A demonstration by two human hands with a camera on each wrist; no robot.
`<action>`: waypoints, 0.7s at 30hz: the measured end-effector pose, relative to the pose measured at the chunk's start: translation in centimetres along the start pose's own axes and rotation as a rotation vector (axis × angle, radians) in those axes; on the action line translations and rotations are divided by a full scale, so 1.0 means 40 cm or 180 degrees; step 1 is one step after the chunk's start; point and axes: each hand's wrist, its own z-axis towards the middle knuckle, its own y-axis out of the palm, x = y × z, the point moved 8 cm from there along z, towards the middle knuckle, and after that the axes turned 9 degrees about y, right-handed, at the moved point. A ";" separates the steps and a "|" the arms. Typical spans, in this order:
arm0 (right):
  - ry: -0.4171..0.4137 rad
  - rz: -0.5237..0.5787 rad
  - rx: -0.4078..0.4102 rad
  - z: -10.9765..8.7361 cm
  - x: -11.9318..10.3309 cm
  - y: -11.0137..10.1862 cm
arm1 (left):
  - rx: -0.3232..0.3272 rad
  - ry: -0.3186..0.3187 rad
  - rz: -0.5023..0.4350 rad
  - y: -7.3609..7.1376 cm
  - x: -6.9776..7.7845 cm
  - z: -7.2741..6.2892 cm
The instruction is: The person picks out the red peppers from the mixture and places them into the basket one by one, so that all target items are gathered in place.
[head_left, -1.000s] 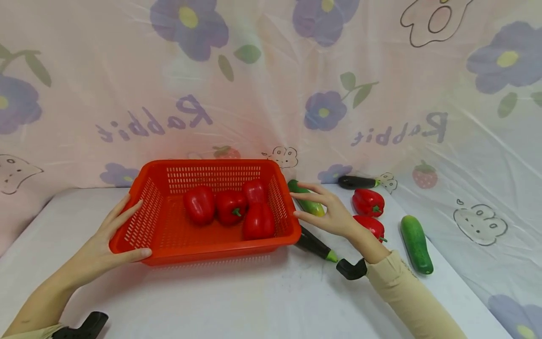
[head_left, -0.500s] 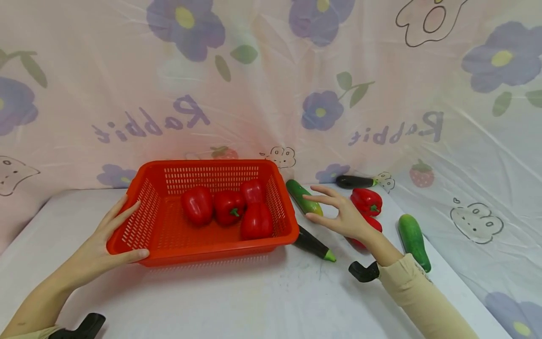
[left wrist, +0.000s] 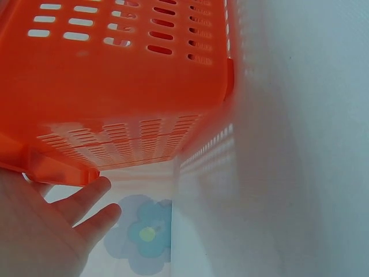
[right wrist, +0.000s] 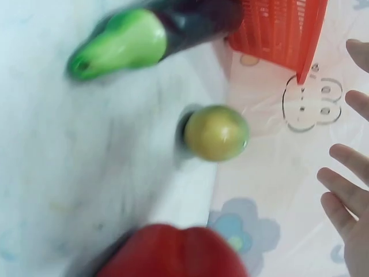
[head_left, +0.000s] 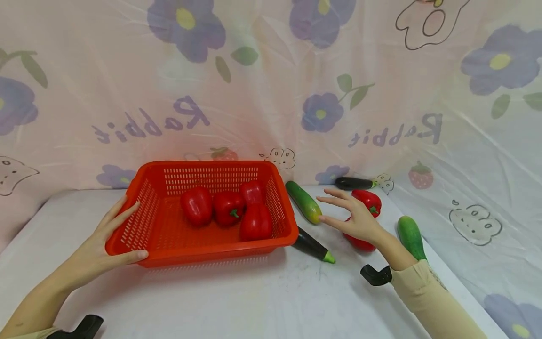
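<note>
At the left, the left hand (head_left: 91, 249) spans a corner of the red basket (head_left: 199, 255), its grip wide, straight fingers at the end wall and thumb along the near rim. Inside the basket sit four red peppers (head_left: 256, 222). Just right of it on the worktop (head_left: 254, 301) lie a dark eggplant (head_left: 310, 244), partly hidden by the basket, and a yellow-tipped cucumber (head_left: 304, 202). The right hand (head_left: 357, 219) hovers above a loose pepper (head_left: 359, 243), its grip wide and holding nothing. Behind are a second eggplant (head_left: 353, 183) and another pepper (head_left: 367, 200); rightmost lies a green cucumber (head_left: 410, 235), partly covered by the sleeve (head_left: 436, 299).
</note>
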 end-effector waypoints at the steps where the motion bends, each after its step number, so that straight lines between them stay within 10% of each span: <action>1: 0.0024 -0.0003 0.0005 -0.004 0.008 -0.002 | 0.0000 0.0009 -0.0003 0.000 0.000 0.000; 21: 0.0600 -0.0337 -0.0197 -0.052 0.127 -0.032 | 0.0005 0.0004 0.0080 0.000 -0.011 0.001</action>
